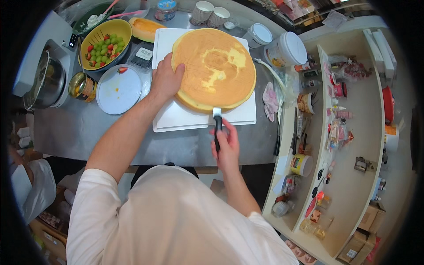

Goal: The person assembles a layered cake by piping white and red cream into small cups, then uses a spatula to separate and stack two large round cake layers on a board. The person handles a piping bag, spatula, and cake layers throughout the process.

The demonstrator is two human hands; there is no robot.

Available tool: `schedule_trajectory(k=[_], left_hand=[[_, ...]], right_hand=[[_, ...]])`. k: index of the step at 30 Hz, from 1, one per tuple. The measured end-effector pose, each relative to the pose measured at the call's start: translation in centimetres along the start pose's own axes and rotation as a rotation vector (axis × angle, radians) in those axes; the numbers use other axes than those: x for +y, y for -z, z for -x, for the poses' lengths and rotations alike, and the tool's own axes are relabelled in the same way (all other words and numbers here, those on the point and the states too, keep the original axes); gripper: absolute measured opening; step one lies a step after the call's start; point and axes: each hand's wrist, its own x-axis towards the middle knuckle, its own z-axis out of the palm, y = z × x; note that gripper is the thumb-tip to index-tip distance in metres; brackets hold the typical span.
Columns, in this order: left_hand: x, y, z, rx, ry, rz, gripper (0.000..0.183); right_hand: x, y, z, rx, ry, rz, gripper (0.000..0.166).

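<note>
A large round sponge cake with a patchy browned top lies on a white rectangular board. Spread against the cake's left edge is my left hand, its thumb and fingers resting at the rim and gripping nothing. Below the cake's front edge, my right hand holds the black handle of a spatula or knife. Its metal part by the handle shows at the front edge of the cake; the rest of the blade is hidden, and I cannot tell whether it is in or under the cake.
A yellow bowl of grapes and strawberries, an open can and a round white lid stand left. Behind are paper cups; white tubs stand back right. A pink cloth and crowded shelves are right. Another person is far left.
</note>
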Motion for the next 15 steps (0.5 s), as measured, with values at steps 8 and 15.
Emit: schedule_trajectory(k=[8,15], left_hand=[[0.4,1.0,0.1,-0.051,0.024,0.034,0.059],[0.1,0.6,1.3,-0.07,0.083,0.061,0.064]], right_hand=[[0.7,-1.8,0.5,0.008,-0.008,-0.033,0.025],[1.5,-2.1,-0.7,-0.011,0.031,-0.058,0.023]])
